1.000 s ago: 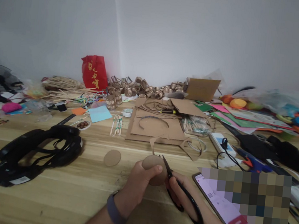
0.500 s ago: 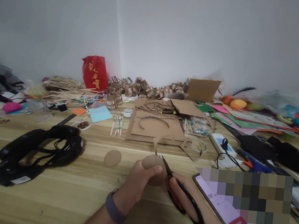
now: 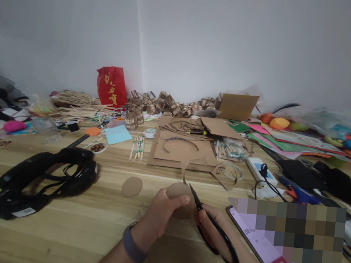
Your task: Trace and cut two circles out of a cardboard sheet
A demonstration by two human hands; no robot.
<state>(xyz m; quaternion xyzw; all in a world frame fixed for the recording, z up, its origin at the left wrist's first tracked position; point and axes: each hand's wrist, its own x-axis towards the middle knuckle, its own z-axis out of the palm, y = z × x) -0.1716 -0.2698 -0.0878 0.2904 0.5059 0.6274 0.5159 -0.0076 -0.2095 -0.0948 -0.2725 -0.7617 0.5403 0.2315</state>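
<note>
Between the thumb and fingers of my left hand [image 3: 163,209] is a round cardboard disc [image 3: 178,202], held above the table near its front. My right hand [image 3: 212,226] grips black-handled scissors [image 3: 223,235], whose blades point up and left at the disc's right edge. Whether the blades touch the disc, I cannot tell. A second cardboard disc [image 3: 132,186] lies flat on the wood, left of my left hand. Just beyond the blades, a thin curved cardboard offcut [image 3: 183,171] stands up from the table.
Stacked cardboard sheets [image 3: 180,150] lie ahead, with strips on top. A black strapped device [image 3: 47,177] is at left. At right are a phone [image 3: 263,247], a power strip [image 3: 261,171] and a blue glue gun [image 3: 304,196]. Small slatted baskets [image 3: 174,106] line the wall.
Almost nothing differs. Both hands keep their grip on the disc and scissors, and the view has shifted very slightly.
</note>
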